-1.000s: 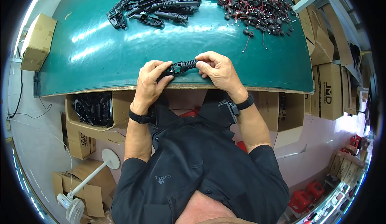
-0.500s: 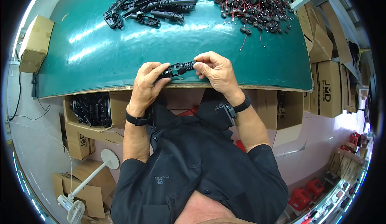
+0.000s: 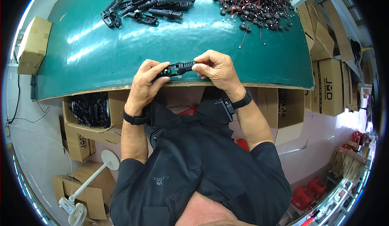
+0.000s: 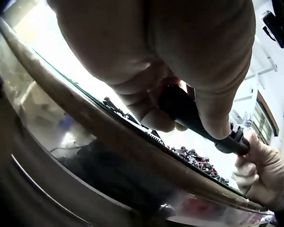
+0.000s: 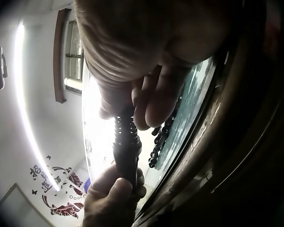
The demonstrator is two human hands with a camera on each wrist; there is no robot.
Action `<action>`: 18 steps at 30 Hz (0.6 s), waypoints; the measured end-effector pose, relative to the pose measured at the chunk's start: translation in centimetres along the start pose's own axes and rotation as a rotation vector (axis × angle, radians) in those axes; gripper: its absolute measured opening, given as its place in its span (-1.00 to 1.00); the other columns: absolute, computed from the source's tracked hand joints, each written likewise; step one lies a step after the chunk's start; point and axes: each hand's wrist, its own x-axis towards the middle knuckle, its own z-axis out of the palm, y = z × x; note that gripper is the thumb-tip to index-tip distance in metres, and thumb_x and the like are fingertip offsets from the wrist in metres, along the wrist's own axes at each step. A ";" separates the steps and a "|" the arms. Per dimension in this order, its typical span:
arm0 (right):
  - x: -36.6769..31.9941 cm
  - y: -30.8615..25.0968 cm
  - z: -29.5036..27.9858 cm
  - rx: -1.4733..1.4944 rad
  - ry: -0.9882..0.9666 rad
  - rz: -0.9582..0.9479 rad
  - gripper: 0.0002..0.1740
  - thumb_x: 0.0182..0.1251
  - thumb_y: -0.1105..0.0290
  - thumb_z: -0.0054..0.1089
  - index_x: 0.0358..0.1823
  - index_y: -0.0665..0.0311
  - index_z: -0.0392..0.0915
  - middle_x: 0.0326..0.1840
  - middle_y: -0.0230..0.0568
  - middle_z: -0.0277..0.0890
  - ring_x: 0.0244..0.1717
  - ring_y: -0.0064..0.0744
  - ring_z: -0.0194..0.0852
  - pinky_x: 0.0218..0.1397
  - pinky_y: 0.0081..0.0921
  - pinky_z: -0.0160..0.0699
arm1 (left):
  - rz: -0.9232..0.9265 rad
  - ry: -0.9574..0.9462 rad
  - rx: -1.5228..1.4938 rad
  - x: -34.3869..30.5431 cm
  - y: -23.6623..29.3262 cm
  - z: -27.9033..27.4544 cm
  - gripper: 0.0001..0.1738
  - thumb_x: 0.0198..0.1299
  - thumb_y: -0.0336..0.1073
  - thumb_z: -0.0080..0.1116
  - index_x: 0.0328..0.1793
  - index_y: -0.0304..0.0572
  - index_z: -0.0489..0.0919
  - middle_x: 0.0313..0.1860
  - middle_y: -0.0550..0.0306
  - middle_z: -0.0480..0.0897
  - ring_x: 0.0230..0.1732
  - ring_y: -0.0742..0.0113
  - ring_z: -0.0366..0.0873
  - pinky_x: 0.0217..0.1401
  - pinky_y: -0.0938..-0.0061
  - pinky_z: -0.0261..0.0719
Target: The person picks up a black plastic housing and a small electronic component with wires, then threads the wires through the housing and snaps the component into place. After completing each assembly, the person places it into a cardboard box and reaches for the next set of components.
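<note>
A black plastic housing [image 3: 175, 69] with a ribbed end is held over the front edge of the green table [image 3: 121, 49]. The left hand [image 3: 145, 82] grips its wider end between thumb and fingers. At the ribbed end, the right hand [image 3: 219, 71] pinches the tip with thumb and index finger. In the left wrist view the dark housing [image 4: 184, 111] runs from the left palm to the right fingers. The right wrist view shows the ribbed part [image 5: 126, 137] just below the right fingertips; what lies inside that pinch is hidden.
Black housings [image 3: 150, 3] are piled at the table's back left. Small round black parts with red wires [image 3: 255, 3] lie back right. Below the table edge stand an open carton of black parts [image 3: 90, 109] and another open carton [image 3: 291, 108].
Both hands and the housing have shifted slightly left in the head view, and the table piles also appear further left. The grip on each end is unchanged.
</note>
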 end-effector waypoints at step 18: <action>-0.2 0.3 -0.2 0.210 -0.102 0.017 -0.73 0.50 0.56 0.46 0.16 0.46 0.72 -0.17 -0.18 0.80 -0.17 -0.50 0.83 -0.08 -0.56 0.86 | -0.011 -0.087 -0.065 0.0 0.1 -1.7 -0.42 0.16 -0.53 0.55 0.37 -0.16 0.76 -0.03 0.04 0.67 -0.02 0.16 0.65 0.09 0.34 0.61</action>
